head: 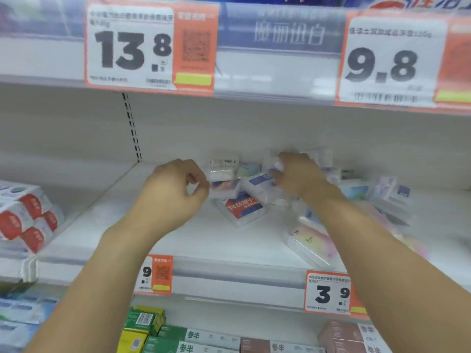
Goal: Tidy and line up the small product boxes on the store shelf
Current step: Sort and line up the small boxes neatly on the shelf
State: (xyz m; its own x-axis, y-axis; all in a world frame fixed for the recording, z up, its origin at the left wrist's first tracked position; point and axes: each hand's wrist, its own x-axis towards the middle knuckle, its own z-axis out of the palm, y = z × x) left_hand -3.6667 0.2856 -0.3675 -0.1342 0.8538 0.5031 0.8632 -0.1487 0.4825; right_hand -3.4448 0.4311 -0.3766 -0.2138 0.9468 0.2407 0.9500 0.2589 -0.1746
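White shelf point(158, 240), middle tier: small product boxes point(242, 200) heaped askew at centre, more strewn toward 3 o'clock. Left hand point(175, 192), at 9 o'clock of the heap, fingers curled, thumb and forefinger apparently pinching nothing, though blur leaves this uncertain. Right hand point(298, 177), at 1 o'clock, grips a small box point(276, 165). Price tag 3.9 point(328, 293) on the shelf edge at 5 o'clock.

small product boxes point(244, 205) | clear-wrapped, jumbled, tilted | mid-shelf point(204, 240)
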